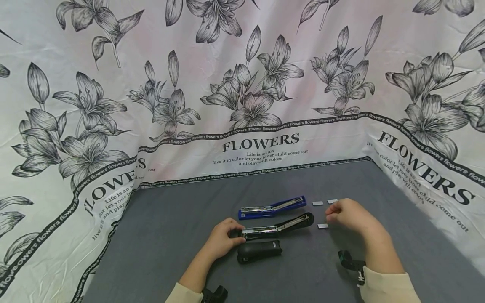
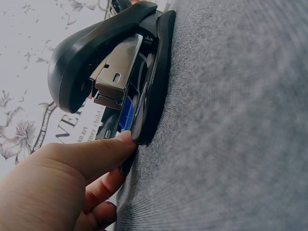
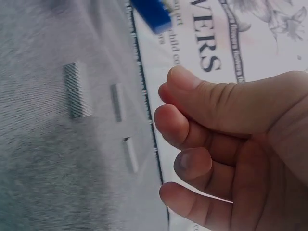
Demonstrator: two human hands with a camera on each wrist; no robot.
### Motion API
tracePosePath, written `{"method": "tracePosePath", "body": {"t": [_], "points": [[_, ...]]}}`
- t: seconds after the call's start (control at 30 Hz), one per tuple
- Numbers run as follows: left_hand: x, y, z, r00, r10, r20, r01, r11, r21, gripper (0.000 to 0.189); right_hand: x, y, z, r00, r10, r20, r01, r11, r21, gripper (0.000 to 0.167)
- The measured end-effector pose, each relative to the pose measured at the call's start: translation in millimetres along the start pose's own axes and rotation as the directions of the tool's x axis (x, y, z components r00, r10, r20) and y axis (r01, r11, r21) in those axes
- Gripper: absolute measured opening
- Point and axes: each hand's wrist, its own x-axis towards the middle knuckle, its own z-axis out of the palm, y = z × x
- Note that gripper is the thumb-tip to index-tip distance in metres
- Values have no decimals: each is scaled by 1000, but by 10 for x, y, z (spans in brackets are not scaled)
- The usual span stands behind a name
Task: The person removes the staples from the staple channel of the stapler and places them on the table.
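My left hand (image 1: 221, 240) pinches the left end of a black stapler (image 1: 261, 230) that lies folded open on the grey table. In front of it lies a second black stapler (image 1: 259, 251) with its top down; in the left wrist view the thumb overlaps the tip of this black stapler (image 2: 156, 91). Behind stands a blue stapler (image 1: 272, 208), also folded open. My right hand (image 1: 346, 214) hovers by the staple strips, fingers loosely bent and nothing seen between them. One staple strip (image 3: 78, 90) lies nearer; two others (image 3: 118, 102) lie beyond it.
Grey cloth (image 1: 170, 244) covers the tabletop. White floral fabric (image 1: 261, 151) rises behind it and along both sides. Dark wrist-camera mounts (image 1: 350, 261) sit at both cuffs.
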Motion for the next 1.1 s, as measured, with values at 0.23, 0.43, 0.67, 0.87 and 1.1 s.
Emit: {"method": "tracePosePath", "body": {"t": [0.23, 0.43, 0.67, 0.87, 1.1], "points": [[-9, -6, 6, 1000, 10, 3, -10, 1000, 2, 27, -43, -187, -69, 999, -24, -27, 23, 1000, -18, 13], [-12, -4, 9, 1000, 12, -3, -12, 1000, 0, 27, -65, -426, -83, 993, -64, -98, 58, 996, -66, 10], [-25, 18, 3, 999, 38, -19, -38, 999, 11, 29, -65, -671, -59, 984, -109, -143, 100, 992, -71, 13], [-30, 17, -3, 999, 34, -23, -33, 999, 13, 28, 1, -860, 30, 987, -113, -111, 108, 993, -45, 16], [-26, 12, 2, 999, 35, -20, -35, 999, 3, 27, 101, -1049, 199, 981, -175, -85, 169, 983, -70, 17]]}}
